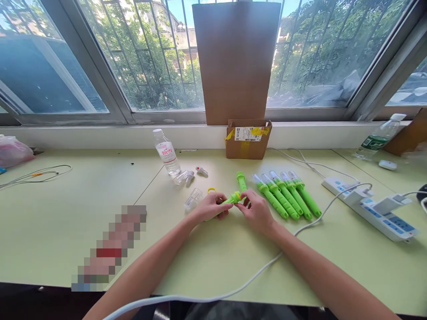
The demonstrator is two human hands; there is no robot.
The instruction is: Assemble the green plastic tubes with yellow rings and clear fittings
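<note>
My left hand (pixel 213 207) is closed around a green plastic tube (pixel 227 201), held nearly level above the table. At the tube's right end sits a yellow ring (pixel 237 195), and my right hand (pixel 255 208) pinches there with thumb and fingertips. Just behind my hands lies another green tube (pixel 240 180), without a clear cap. To the right, several green tubes with clear caps (pixel 287 195) lie side by side. A loose yellow ring (pixel 211 190) and clear plastic caps (pixel 193 200) lie beside my left hand. My palms hide part of the held tube.
A water bottle (pixel 167 153) stands behind clear and grey small parts (pixel 189 178). A cardboard box (pixel 248 140) is at the back, by the window. On the right is a power strip (pixel 370 209); its white cable (pixel 267 266) crosses the table under my right forearm. Another bottle (pixel 376 138) stands far right.
</note>
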